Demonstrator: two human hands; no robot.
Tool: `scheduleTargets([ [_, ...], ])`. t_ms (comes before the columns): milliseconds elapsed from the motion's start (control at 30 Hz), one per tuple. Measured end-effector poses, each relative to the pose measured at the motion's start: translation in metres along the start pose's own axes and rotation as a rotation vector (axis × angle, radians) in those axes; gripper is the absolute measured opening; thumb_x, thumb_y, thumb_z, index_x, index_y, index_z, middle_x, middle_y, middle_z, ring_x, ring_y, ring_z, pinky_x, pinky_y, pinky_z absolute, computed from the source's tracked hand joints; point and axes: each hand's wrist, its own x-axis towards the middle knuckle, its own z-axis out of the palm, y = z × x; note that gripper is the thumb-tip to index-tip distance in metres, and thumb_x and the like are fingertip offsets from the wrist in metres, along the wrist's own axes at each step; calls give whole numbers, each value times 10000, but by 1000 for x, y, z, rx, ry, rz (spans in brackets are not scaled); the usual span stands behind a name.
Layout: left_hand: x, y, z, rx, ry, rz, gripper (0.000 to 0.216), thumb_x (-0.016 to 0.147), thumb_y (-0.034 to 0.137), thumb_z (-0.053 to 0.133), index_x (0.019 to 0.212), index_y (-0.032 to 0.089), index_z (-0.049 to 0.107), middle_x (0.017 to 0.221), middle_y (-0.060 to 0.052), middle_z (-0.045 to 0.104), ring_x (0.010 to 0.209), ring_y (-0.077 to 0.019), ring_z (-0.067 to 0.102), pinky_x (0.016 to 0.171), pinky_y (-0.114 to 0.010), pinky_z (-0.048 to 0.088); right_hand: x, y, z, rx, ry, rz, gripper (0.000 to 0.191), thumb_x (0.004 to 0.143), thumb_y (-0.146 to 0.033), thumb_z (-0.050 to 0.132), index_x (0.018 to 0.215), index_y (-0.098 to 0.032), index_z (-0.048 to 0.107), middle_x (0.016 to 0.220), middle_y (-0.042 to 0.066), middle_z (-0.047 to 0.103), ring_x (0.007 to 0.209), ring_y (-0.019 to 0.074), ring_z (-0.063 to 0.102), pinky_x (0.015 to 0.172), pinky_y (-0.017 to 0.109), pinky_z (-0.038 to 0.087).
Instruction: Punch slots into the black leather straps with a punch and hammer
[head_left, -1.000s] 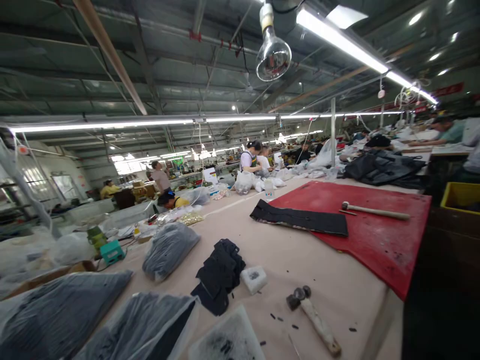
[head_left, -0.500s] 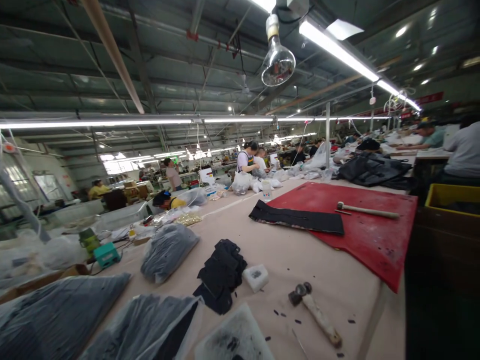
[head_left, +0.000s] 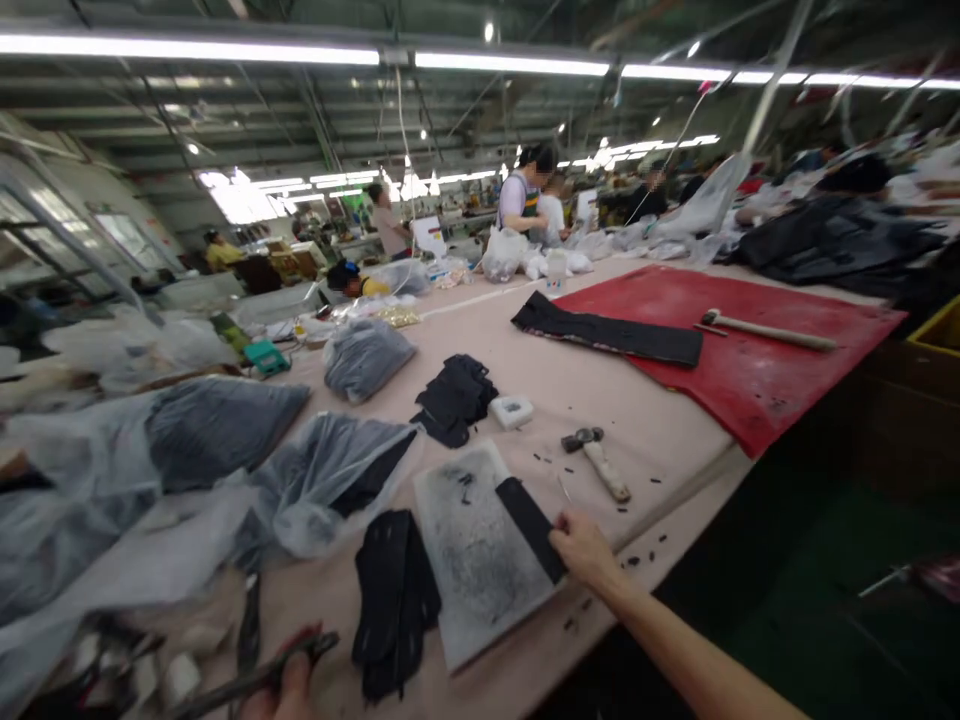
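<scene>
My right hand [head_left: 585, 550] is closed on the near end of a black fabric strip [head_left: 531, 525], which lies over the right edge of a smudged white board [head_left: 469, 610]. At the bottom left my left hand [head_left: 289, 692] is closed round a long dark tool [head_left: 255, 682]. Blur hides the tool's kind. Between my hands and left of the board lies a stack of black fabric pieces [head_left: 394, 600]. A hammer [head_left: 600, 465] with a pale handle rests beyond my right hand, near a small white block [head_left: 511, 411].
Plastic-wrapped dark bundles [head_left: 217, 430] line the left side. A pile of black pieces [head_left: 457, 395] sits mid-table. Farther right, a red sheet [head_left: 787, 385] carries a mallet [head_left: 772, 330] and part of a long black panel [head_left: 607, 335]. Several people work in the background.
The view has tipped down, showing more of the near table. Both my hands have come into view, the right on the black strip and the left on the dark tool.
</scene>
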Motion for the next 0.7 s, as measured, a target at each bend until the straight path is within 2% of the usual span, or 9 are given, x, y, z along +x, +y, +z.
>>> scheduleTargets([
  [33, -4, -11, -2, -27, -29, 39, 266, 874, 356, 514, 915, 202, 728, 772, -40, 726, 671, -199, 679, 663, -331, 595, -3, 6, -4, -33, -23, -5, 115, 769, -148, 482, 768, -169, 594, 669, 0, 591, 681, 147, 539, 630, 249, 337],
  [100, -14, -26, -2, -256, -35, 76, 263, 819, 341, 525, 846, 176, 728, 693, -28, 716, 661, -210, 688, 732, -374, 606, -8, 16, -10, -85, -87, -10, 74, 776, -174, 499, 749, -184, 567, 661, -5, 570, 679, 150, 522, 633, 257, 320],
  [200, -37, -28, 13, -707, -74, 39, 234, 722, 343, 681, 855, 153, 706, 817, -33, 742, 768, -187, 704, 842, -359, 590, -18, 30, -11, -79, -171, -10, 44, 783, -193, 521, 800, -191, 561, 677, -6, 581, 683, 154, 532, 633, 257, 318],
  [233, -48, -23, 22, -762, -128, 12, 257, 710, 345, 711, 877, 150, 706, 851, -38, 745, 793, -183, 703, 851, -347, 585, -22, 33, -10, -69, -191, -18, 67, 790, -203, 524, 838, -191, 569, 682, -7, 587, 682, 157, 540, 634, 257, 321],
  [367, -94, 7, 67, -745, -347, -8, 345, 762, 406, 709, 986, 144, 700, 914, -73, 751, 860, -205, 707, 840, -351, 574, -29, 39, -10, -94, -251, -79, 208, 822, -286, 544, 998, -190, 599, 688, -7, 607, 687, 175, 565, 648, 273, 330],
  [533, -123, 47, 125, -591, -582, 158, 282, 803, 362, 663, 980, 150, 716, 935, -76, 752, 922, -221, 698, 888, -352, 539, -4, 25, -10, -21, -186, -69, 482, 850, -367, 562, 1271, -132, 542, 795, 33, 667, 779, 199, 607, 709, 290, 368],
  [600, -127, 60, 141, -574, -641, 178, 262, 807, 332, 645, 977, 145, 714, 921, -78, 755, 904, -222, 699, 872, -360, 541, 10, 18, -7, 19, -186, -80, 495, 851, -346, 567, 1297, -133, 543, 790, 30, 665, 772, 192, 611, 698, 283, 375],
  [700, -129, 71, 156, -564, -672, 208, 231, 807, 298, 624, 961, 150, 713, 913, -75, 755, 895, -220, 698, 869, -374, 540, 22, 12, 3, -14, -172, -147, 416, 866, -299, 559, 1267, -200, 598, 796, 22, 666, 770, 185, 608, 689, 277, 374],
])
